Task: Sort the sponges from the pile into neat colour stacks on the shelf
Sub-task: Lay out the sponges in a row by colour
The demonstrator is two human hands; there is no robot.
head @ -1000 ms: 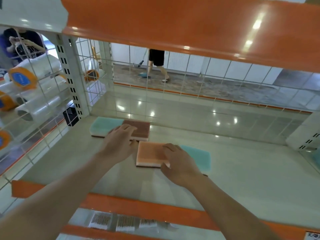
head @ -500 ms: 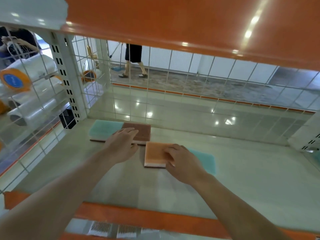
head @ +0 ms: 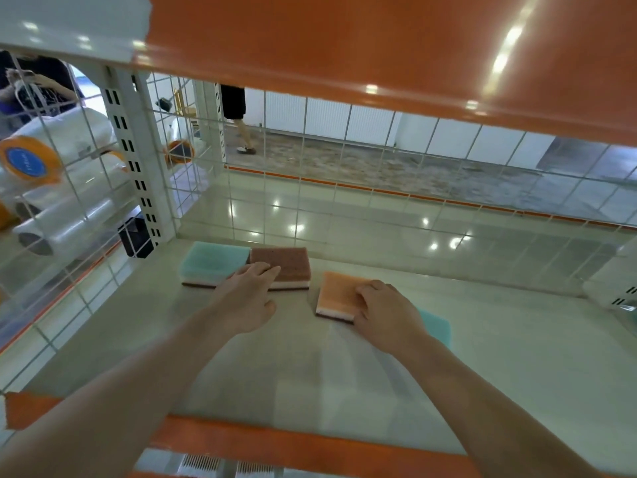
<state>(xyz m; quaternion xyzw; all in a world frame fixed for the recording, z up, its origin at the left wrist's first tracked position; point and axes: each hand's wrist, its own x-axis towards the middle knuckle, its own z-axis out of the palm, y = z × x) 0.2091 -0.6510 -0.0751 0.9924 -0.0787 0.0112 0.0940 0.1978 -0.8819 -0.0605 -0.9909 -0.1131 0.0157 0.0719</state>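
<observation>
Sponges lie mid-frame on the shelf (head: 517, 357): the left hand (head: 246, 301) rests flat, fingers straight, on the brown sponge (head: 286, 262) beside a green sponge (head: 213, 262). The right hand (head: 389, 313) curls over the orange sponge (head: 339, 293), hiding most of another green sponge (head: 436, 326) behind it.

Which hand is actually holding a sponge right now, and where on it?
The right hand grips the orange sponge at its near right corner. The left hand only rests flat fingers on the brown sponge.
</observation>
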